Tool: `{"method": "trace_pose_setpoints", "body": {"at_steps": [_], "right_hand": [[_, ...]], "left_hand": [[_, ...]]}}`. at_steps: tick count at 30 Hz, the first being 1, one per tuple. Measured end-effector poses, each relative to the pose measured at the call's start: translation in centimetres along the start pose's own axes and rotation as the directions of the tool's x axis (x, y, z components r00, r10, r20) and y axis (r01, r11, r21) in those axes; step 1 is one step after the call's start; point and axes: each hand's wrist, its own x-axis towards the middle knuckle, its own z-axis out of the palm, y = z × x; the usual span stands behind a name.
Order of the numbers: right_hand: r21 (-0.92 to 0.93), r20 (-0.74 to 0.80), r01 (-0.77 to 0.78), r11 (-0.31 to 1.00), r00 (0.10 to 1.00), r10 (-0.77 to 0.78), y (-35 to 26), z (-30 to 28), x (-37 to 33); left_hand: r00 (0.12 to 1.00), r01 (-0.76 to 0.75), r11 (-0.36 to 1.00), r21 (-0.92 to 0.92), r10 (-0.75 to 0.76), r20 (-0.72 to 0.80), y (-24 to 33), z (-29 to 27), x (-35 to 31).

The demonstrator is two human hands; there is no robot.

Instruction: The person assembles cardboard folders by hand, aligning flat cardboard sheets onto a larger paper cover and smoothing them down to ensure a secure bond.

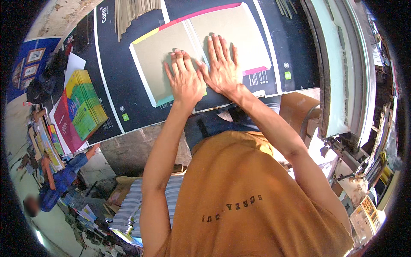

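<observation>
An open book cover lies flat on the dark table (122,81). Its two grey boards, the left board (150,64) and the right board (250,38), have a narrow spine strip (192,37) between them. Coloured and white paper edges are folded over the rim, yellow and magenta along the far side. My left hand (186,81) rests palm down on the left board, fingers spread and pointing away from me. Beside it, my right hand (223,70) lies flat over the spine side of the right board, its thumb close to the left hand. Neither hand grips anything.
A stack of yellow-green booklets (90,103) and a dark red booklet (73,122) sit at the table's left. Thin cardboard strips (132,15) lie at the far edge, more strips (286,7) farther right. A metal-framed panel (336,64) stands right; another person (64,182) is at lower left.
</observation>
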Motion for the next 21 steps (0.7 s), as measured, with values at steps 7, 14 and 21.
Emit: {"method": "trace_pose_setpoints", "body": {"at_steps": [7, 14, 21], "right_hand": [[-0.016, -0.013, 0.107, 0.994, 0.994, -0.107, 6.9, -2.9, 1.1], [-0.035, 0.039, 0.168, 0.985, 0.985, -0.166, 8.9, -3.3, 0.6], [-0.048, -0.019, 0.192, 0.980, 0.981, -0.193, 8.6, -3.7, 2.0]], "left_hand": [[1.000, -0.012, 1.000, 0.001, 0.012, 0.017, -0.8, -0.7, -0.7], [0.991, -0.122, 0.991, -0.062, 0.125, 0.042, -7.4, -2.7, -1.6], [0.990, -0.143, 0.984, -0.110, 0.144, -0.002, -7.1, -3.0, -0.3]]}}
